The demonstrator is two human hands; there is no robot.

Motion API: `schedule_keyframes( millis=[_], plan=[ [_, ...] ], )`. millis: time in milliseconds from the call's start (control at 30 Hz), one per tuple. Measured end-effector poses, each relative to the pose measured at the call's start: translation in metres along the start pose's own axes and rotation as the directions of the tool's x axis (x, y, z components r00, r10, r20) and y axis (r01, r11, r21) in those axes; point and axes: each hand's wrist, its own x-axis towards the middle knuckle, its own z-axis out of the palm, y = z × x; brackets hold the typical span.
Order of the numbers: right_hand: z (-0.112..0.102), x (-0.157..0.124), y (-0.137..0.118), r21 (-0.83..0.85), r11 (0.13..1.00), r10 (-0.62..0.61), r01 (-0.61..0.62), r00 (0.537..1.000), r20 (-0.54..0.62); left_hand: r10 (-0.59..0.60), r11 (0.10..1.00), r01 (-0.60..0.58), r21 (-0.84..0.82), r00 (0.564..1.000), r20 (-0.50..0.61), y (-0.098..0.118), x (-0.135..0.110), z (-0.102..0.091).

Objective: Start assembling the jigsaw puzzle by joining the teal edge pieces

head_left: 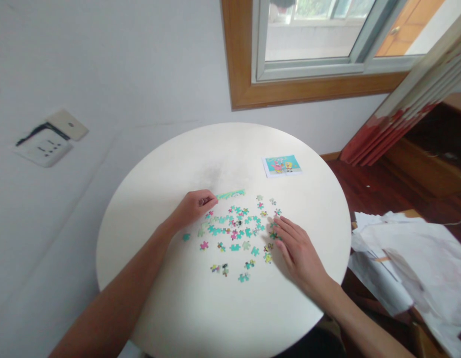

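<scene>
We note a round desk [223, 308] with a smooth, matte, off-white top. The left hand [195, 206] rests on it with fingers [207, 200] curled narrow, pinching the left end of the assembled strip [231, 194], a thin, straight, light-green row of joined puzzle pieces that lies flat on the desk just beyond the scatter. The right hand [297, 246] lies palm down, fingers [284, 227] extended, close together and holding nothing. Their tips touch the pieces at the right edge of the loose pieces [234, 231].

We class these pieces as small, flat cardboard shapes with interlocking tabs, mostly teal, some pink and yellow. They are spread in a single layer between the two hands.

A rectangular reference card [282, 165] with a glossy cartoon print lies well apart, near the far right rim. Crumpled white paper sheets [413, 258] lie off the desk to the right. A plastic wall socket [47, 144] sits on the textured white wall at left.
</scene>
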Motion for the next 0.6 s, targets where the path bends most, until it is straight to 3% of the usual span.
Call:
schedule_keyframes(
  millis=[167, 500, 600],
  plan=[
    [0.002, 0.013, -0.001, -0.007, 1.000, -0.014, 0.014, 1.000, 0.008, -0.010, 1.000, 0.010, 0.006, 1.000, -0.015, 0.003, -0.001, -0.002],
    [0.005, 0.014, -0.011, -0.095, 0.981, -0.140, 0.167, 0.959, 0.246, -0.009, 1.000, 0.010, 0.016, 0.999, -0.045, 0.002, 0.000, -0.002],
    [0.006, 0.014, -0.012, -0.115, 0.976, -0.149, 0.185, 0.952, 0.269, -0.014, 0.999, 0.016, 0.028, 0.998, -0.069, 0.002, 0.000, -0.003]
  ],
)
